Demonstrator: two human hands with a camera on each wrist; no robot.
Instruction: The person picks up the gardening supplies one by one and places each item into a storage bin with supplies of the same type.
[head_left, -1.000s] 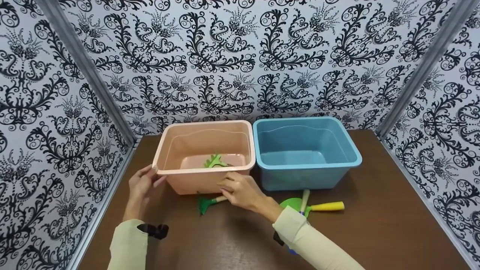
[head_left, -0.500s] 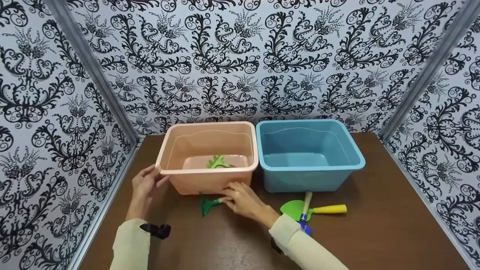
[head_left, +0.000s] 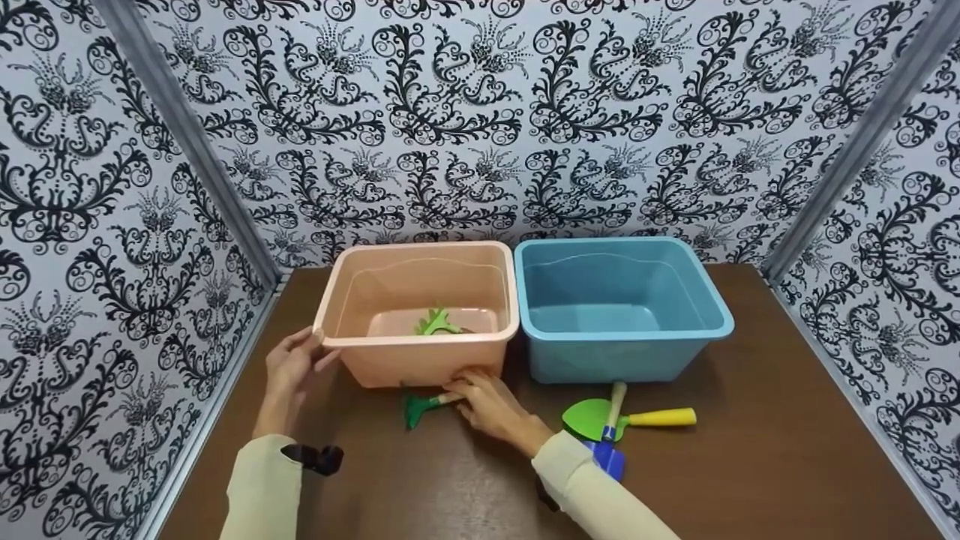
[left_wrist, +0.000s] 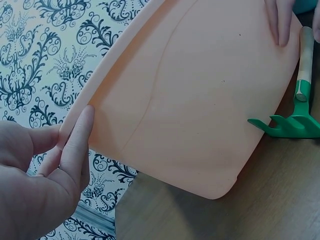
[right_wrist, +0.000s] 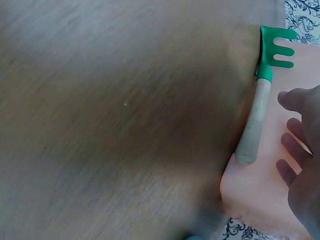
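My left hand [head_left: 291, 366] pinches the front left corner of the peach tub's rim [head_left: 420, 341], thumb on one side and fingers on the other in the left wrist view. A small hand rake [right_wrist: 255, 120] with a green head and pale wooden handle lies on the table along the tub's front. Above its handle hovers my right hand [head_left: 491, 405], fingers loosely spread beside the tub's front wall. In the right wrist view a gap shows between those fingers and the handle. Inside the peach tub lies a light green toothed tool [head_left: 435, 322], its lower part hidden by the rim.
A blue tub [head_left: 611, 360] stands right beside the peach one. In front of it lie a green trowel [head_left: 589, 418] with a yellow handle and a blue shovel [head_left: 607, 457] with a wooden handle crossing over it. Patterned walls [head_left: 480, 112] enclose the brown table [head_left: 750, 450].
My right hand has come down from near the peach tub's front rim to the rake's handle. The sleeve has shifted, uncovering more of the blue shovel. My left hand keeps its hold.
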